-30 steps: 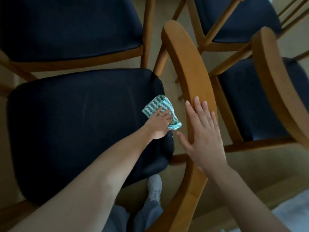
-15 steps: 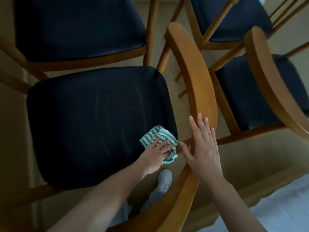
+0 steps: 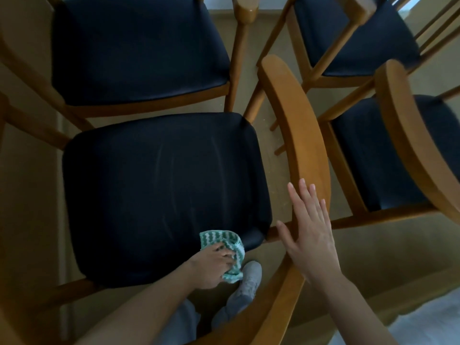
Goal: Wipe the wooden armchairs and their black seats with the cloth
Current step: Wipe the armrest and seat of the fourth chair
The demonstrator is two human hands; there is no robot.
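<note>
grey shoe [image 3: 249,277] | grey trouser leg [image 3: 185,324] | tan floor [image 3: 273,155] | white surface [image 3: 423,322]

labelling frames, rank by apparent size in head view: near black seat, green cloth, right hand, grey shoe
1. near black seat
2. right hand
3. green cloth and grey shoe look alike; cloth partly hidden

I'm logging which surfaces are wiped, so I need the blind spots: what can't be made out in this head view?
All in the head view:
- Much of the cloth: covered by the left hand gripping it.
- Whether the right hand actually touches the armrest: the contact lies under the hand.
- Dust on the black seat: too dark to judge.
- The far left seat: its back part is cut off by the top edge.
</note>
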